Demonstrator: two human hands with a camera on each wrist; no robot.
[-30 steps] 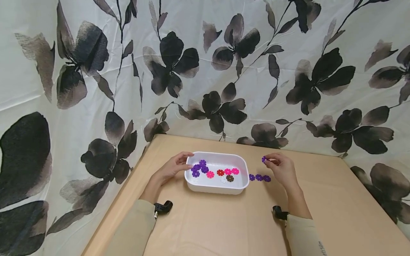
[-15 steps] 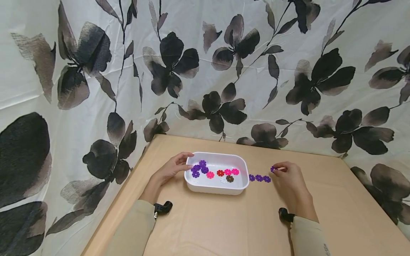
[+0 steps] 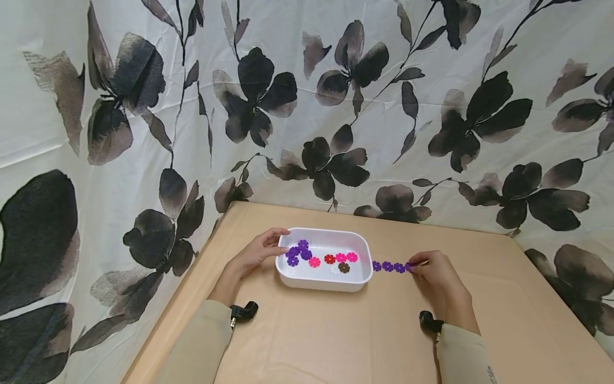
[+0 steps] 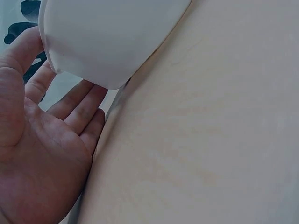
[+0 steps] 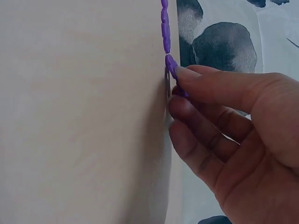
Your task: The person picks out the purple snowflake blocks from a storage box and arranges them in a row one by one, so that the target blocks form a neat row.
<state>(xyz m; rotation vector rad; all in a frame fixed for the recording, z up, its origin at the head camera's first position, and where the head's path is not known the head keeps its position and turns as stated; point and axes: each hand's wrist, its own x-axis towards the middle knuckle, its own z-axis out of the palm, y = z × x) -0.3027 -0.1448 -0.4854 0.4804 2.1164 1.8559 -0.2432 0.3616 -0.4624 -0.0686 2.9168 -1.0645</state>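
Note:
A white plastic tub [image 3: 316, 282] stands on the table, with my left hand [image 3: 254, 253] holding its left end, thumb at the rim. From the left wrist side, the fingers of this hand [image 4: 56, 121] lie against the tub's outer wall [image 4: 112, 42]. To the tub's right, purple flower-shaped pieces [image 3: 388, 266] lie in a short row. My right hand [image 3: 438, 277] pinches another purple flower piece [image 3: 408, 267] between thumb and fingers at the row's right end. In the right wrist view that piece [image 5: 171, 65] is tilted, its lower edge down by the row.
Inside the tub are several purple flower pieces [image 3: 293, 253], pink ones [image 3: 352, 257], a red one [image 3: 329, 259], a brown one [image 3: 344, 268] and a faint white one. A floral curtain [image 3: 288, 117] hangs behind the tan table [image 3: 326, 341].
My right hand has moved right and down, bringing the pinched purple flower piece from above the table to the row's right end. The left hand and tub have stayed put.

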